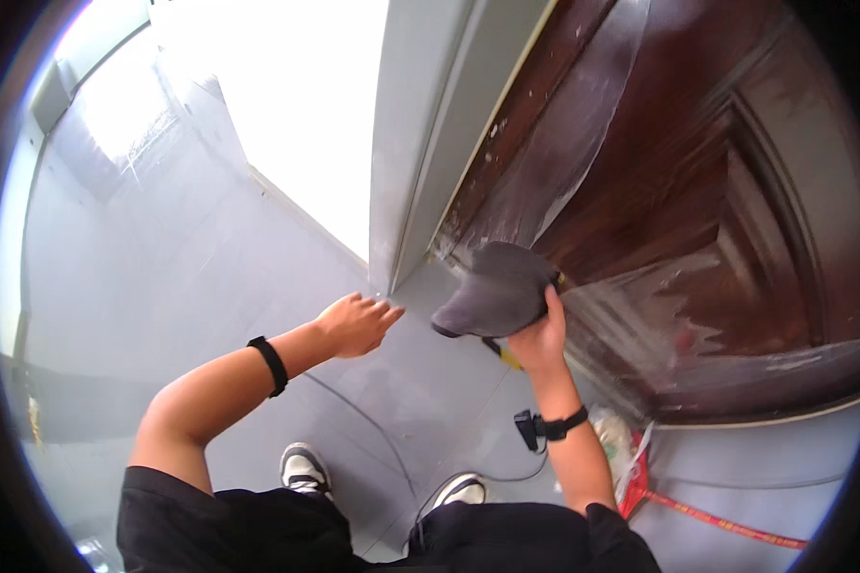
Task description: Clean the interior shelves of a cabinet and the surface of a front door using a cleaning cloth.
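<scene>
My right hand (537, 336) grips a dark grey, soft-looking item (498, 297) with a curved, cap-like shape; its exact kind is unclear. Close under that hand shows a yellow and black object (505, 354), mostly covered. To the right, a dark brown panelled wooden door (659, 208) has clear plastic film (580, 136) over parts of it. My left hand (358, 326) is by the foot of a grey-white frame post (419, 143), its fingers loosely curled. Nothing shows in it, but its palm is hidden.
Grey flooring (186, 286) runs under my shoes (304, 469). A thin dark cable (373, 422) crosses it near my feet. Beside my right forearm lies a plastic bag (613, 433) with a red part and a red printed strap (724, 523). Bright light washes out the upper left.
</scene>
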Demonstrator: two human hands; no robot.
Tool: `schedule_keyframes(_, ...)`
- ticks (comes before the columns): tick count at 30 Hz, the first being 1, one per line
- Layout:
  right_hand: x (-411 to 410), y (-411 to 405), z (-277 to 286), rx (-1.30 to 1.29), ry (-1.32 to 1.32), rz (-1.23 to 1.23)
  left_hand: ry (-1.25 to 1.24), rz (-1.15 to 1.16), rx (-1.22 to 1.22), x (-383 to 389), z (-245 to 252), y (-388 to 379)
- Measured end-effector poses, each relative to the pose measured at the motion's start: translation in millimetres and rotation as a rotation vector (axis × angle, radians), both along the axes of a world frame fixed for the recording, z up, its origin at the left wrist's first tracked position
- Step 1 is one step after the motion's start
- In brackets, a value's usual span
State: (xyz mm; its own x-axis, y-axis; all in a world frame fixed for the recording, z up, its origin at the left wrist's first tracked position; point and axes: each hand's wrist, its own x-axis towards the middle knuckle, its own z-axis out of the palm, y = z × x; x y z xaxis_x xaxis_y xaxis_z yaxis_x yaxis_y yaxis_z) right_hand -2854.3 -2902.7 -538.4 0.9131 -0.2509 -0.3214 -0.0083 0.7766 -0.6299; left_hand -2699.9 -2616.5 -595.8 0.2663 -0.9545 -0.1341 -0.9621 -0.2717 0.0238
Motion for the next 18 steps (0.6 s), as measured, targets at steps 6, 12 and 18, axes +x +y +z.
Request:
schedule_keyframes(6, -29, 13, 24, -0.103, 0.115, 0.052, 0.052, -0.212, 0.087, 7, -18, -24)
schedule_keyframes(12, -27, 22, 46, -0.058, 0.191, -0.197, -0.002, -0.587, 0.096, -23, -35, -99)
schedule_keyframes(18, 82, -21, 246, -1.463, -0.223, -0.665, 0.009, -0.706, 0.006, -48, -39, -127)
